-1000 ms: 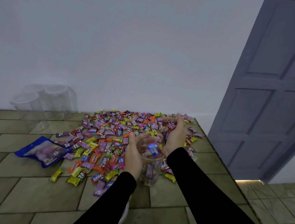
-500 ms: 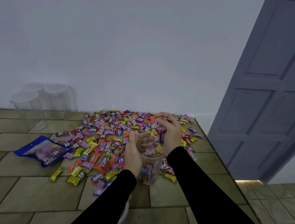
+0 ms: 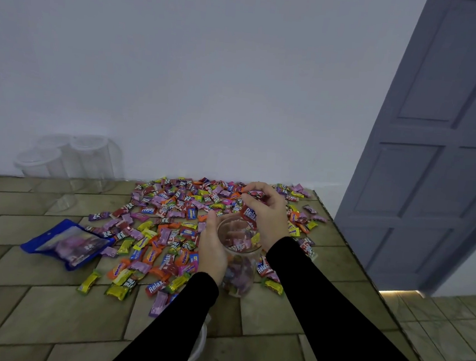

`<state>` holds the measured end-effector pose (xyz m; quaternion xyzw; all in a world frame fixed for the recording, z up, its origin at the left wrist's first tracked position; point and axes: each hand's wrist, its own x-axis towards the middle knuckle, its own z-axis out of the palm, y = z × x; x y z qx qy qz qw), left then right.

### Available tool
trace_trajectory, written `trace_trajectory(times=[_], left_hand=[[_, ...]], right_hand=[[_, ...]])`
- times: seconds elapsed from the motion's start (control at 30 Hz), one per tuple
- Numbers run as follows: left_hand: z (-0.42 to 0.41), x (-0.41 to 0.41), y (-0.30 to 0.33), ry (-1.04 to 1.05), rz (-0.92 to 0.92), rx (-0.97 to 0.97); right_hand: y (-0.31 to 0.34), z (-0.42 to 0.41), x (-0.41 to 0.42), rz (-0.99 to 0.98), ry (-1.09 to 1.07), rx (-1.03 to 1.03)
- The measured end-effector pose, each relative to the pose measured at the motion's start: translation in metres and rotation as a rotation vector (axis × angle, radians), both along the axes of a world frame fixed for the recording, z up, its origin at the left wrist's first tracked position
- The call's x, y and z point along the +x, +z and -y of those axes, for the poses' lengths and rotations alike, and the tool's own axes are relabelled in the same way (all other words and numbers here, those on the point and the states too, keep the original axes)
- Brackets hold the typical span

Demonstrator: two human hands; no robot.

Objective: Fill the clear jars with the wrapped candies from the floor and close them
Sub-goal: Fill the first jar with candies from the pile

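Sleeves: two black sleeves reach in from the bottom edge toward the middle of the floor.
Lid: a pale round lid lies on the tiles, partly hidden under the left forearm.
Left hand: the left hand is wrapped round the left side of the open jar, fingers curled on its wall near the rim.
Open jar: the clear jar stands or is held just above the floor between the two hands, mouth up and tilted slightly toward the camera, partly filled with wrapped candies.
Right hand: the right hand hangs over the jar mouth, fingers curled round a small bunch of candies; a red "Relaxa" candy dangles from it right above the rim.
Candy pile: loose wrapped candies in purple, red, orange, yellow and blue are spread over the brown floor tiles, around the jar and on to the wall.
Blue bag: a blue bag with a clear window lies flat left of the pile.
Spare jars: several clear lidded jars cluster against the white wall, far left.
Door: a grey panelled door stands at the right.
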<state>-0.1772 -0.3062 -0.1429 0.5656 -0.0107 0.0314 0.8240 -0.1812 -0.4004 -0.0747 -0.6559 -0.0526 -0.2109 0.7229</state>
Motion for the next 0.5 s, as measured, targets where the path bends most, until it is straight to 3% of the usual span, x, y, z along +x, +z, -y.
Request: trace_trajectory(times=[0.33,0.5], left_hand=[[-0.0003,-0.0012,0.0003,-0.01,-0.001,-0.048],[0.0003,-0.0002,0.0014,-0.016,0.019,-0.008]], right_hand=[[0.0003,-0.0027,0.0003,-0.046,0.182,0.125],[-0.0029,-0.0024,0.0044,-0.053,0.154,0.086]])
